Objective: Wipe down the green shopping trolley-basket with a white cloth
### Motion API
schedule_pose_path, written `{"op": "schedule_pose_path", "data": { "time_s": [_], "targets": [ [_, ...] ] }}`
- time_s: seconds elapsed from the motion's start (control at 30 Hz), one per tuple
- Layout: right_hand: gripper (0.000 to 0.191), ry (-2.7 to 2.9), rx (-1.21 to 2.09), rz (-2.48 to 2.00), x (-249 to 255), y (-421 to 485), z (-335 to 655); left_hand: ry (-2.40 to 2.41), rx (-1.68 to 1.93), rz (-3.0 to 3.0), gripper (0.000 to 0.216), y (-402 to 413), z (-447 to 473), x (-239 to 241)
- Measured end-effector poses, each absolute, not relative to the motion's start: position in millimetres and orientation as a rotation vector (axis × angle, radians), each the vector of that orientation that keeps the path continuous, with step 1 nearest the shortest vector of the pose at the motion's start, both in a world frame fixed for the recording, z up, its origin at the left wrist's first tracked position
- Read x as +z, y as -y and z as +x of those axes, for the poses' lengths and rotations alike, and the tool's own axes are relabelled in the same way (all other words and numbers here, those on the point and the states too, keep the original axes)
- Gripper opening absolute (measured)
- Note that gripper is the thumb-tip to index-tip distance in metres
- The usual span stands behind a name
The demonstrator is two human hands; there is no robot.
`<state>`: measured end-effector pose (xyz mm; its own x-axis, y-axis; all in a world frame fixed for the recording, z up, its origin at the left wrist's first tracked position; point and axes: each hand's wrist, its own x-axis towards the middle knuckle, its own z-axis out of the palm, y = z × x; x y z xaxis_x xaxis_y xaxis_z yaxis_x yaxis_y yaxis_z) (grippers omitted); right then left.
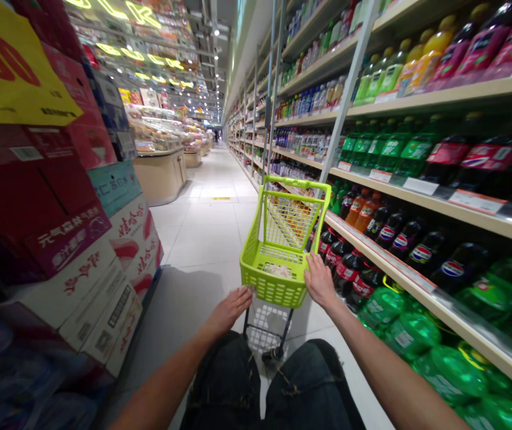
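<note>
A small lime-green shopping cart (278,292) with a plastic mesh basket and dark legs stands in front of my knees. My left hand (237,301) is at the basket's lower left corner, its fingers stretched out and lying together against the side; the thumb is hidden. On the right corner, my right hand (319,279) has its fingers bent over the rim and holds it. A whitish crumpled thing (278,271) lies on the basket floor, too small to name. The tall green handle frame (298,183) rises at the far end of the cart.
Shelves (417,180) of soda bottles line the right side, close to the cart. Large green bottles (446,370) stand low by my right arm. Stacked drink cartons (77,292) rise on the left. A tiled aisle (202,233) runs ahead past wooden display counters (161,173).
</note>
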<state>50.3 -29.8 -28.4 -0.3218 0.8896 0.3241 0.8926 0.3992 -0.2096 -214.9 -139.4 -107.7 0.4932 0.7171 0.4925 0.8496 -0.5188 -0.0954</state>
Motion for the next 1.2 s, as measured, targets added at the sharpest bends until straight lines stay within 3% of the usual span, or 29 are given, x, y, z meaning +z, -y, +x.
{"op": "schedule_pose_path", "data": {
  "time_s": [0.3, 0.53, 0.7, 0.93, 1.2],
  "targets": [
    [0.048, 2.288, 0.008, -1.581, -24, 31, 50, 1.362, -0.823, -2.262, 0.039, 132, -212, -95],
    [0.048, 2.265, -0.011, -1.56, -27, 32, 51, 1.551, -1.25, -1.876, 0.042, 115, -191, -61],
    [0.048, 2.245, -0.011, -1.541, -30, 32, 48, 1.734, -1.094, -1.915, 0.04, 98, -151, -68],
    [0.048, 2.156, 0.037, -1.533, -35, 30, 53, 1.409, -0.862, -2.264, 0.034, 89, -81, -64],
    [0.048, 2.171, 0.069, -1.537, -33, 37, 45, 1.542, -0.889, -2.21, 0.032, 95, -139, -53]
  ]
}}
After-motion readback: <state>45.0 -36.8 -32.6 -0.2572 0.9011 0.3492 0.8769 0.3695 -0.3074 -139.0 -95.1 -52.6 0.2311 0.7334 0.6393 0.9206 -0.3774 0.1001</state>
